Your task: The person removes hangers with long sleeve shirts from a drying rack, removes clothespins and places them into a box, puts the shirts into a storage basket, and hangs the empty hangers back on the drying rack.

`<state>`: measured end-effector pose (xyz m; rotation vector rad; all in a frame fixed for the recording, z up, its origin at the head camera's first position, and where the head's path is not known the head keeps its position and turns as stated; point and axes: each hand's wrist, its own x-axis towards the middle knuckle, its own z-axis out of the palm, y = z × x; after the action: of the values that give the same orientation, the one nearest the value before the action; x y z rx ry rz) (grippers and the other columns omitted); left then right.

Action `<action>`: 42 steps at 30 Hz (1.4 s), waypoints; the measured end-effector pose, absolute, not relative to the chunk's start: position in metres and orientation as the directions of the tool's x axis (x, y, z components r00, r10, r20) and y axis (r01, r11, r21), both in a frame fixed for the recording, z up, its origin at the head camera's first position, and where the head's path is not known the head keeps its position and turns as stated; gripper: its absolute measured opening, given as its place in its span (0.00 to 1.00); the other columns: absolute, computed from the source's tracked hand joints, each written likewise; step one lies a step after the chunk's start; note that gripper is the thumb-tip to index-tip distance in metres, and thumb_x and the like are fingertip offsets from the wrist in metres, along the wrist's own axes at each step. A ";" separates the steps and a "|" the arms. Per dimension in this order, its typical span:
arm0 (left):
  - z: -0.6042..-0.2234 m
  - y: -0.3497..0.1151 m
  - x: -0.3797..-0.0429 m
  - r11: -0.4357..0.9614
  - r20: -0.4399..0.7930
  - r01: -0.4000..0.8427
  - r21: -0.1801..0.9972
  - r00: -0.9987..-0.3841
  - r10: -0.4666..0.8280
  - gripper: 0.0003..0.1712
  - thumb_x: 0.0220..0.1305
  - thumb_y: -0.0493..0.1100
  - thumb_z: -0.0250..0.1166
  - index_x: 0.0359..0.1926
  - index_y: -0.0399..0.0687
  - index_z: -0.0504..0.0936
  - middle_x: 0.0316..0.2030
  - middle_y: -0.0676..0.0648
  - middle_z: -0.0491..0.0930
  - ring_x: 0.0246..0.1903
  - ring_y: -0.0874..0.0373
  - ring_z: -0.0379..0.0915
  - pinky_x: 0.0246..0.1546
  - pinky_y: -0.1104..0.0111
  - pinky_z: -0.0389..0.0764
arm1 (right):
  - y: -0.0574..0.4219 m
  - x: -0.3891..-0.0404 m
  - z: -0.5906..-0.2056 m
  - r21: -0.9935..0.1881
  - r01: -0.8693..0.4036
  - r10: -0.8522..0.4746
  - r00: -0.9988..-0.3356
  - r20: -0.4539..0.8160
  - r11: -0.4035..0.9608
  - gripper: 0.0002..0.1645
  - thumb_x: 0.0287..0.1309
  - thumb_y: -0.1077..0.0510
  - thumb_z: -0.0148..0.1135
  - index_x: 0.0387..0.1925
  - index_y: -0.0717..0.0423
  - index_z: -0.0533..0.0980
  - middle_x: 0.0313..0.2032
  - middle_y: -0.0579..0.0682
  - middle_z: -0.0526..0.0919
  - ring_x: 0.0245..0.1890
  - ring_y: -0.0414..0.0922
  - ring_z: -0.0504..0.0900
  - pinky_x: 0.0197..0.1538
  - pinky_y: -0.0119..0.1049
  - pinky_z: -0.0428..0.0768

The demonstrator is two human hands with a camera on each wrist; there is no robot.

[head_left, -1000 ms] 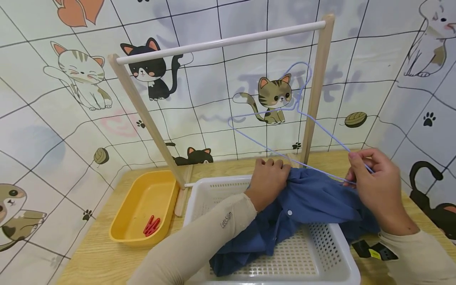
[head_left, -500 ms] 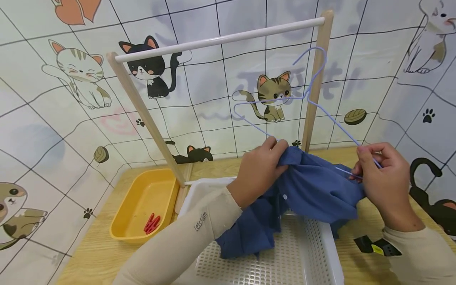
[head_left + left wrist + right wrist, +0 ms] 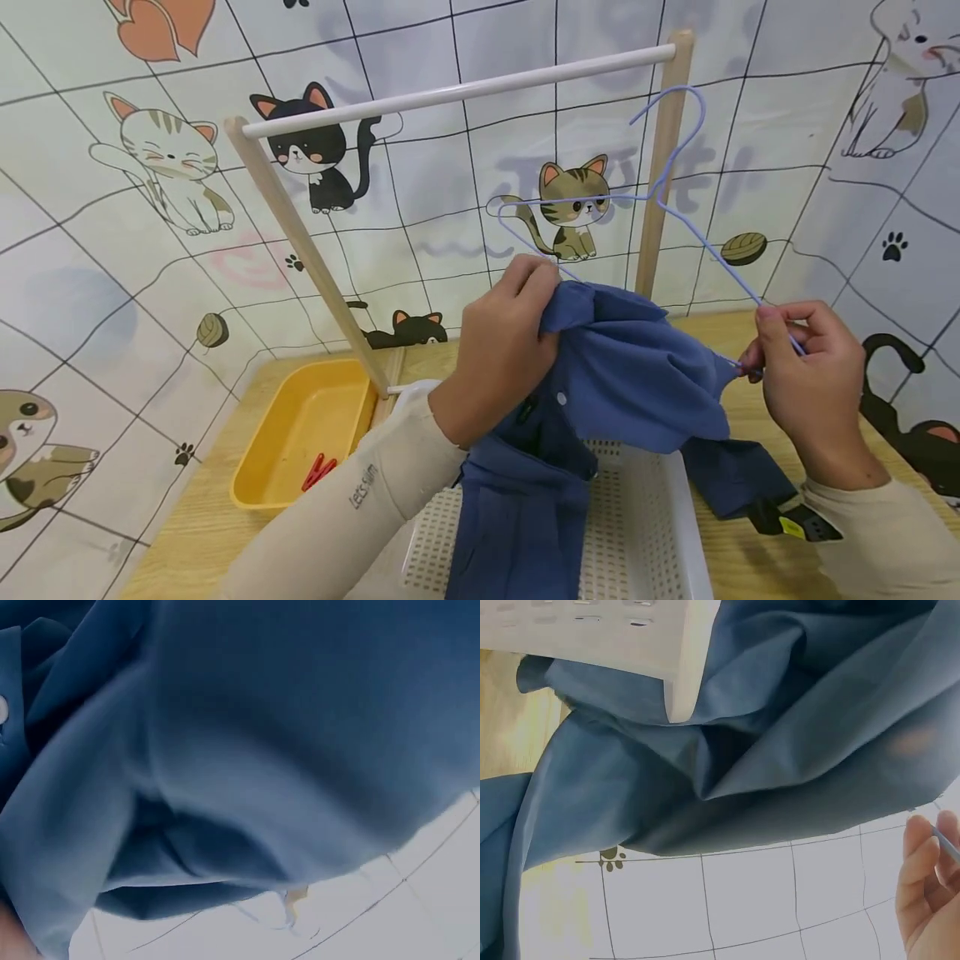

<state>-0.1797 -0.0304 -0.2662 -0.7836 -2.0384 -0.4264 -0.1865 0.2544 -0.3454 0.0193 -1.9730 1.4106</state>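
Note:
A blue buttoned shirt (image 3: 630, 375) hangs in folds over the white basket, and my left hand (image 3: 506, 342) grips it near its collar. My right hand (image 3: 810, 383) pinches the end of a light purple wire hanger (image 3: 708, 246), whose hook points up beside the rack's right post. The hanger's right end goes in under the shirt fabric; its left end shows above my left hand. Shirt cloth (image 3: 247, 742) fills most of the left wrist view. In the right wrist view, the fingers (image 3: 922, 862) hold the hanger wire at the right edge, below the draped shirt.
A wooden rack with a white rail (image 3: 465, 90) stands behind the basket. The white perforated basket (image 3: 678, 525) sits in front of me on the wooden table. To the left is a yellow tray (image 3: 300, 417) with red clothespins (image 3: 318, 472). Cat-printed walls enclose the table.
My left hand has lifted the shirt and moved left and up with it. The hanger has risen slightly to the right, and more shirt cloth now covers its lower bar.

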 end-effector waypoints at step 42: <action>-0.406 -0.012 -0.185 0.581 -0.194 0.791 -0.194 -0.611 0.768 0.13 0.72 0.44 0.61 0.54 0.61 0.82 0.47 0.55 0.83 0.33 0.62 0.80 0.27 0.71 0.78 | 0.250 -0.187 -0.351 -0.828 -0.402 0.280 -0.805 0.523 0.390 0.04 0.71 0.59 0.56 0.37 0.48 0.73 0.14 0.39 0.77 0.14 0.35 0.78 0.26 0.22 0.77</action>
<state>-0.1852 -0.0124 -0.4055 -1.4187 -2.8707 0.4239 -0.1870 0.2501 -0.3512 0.1040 -2.0444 1.4547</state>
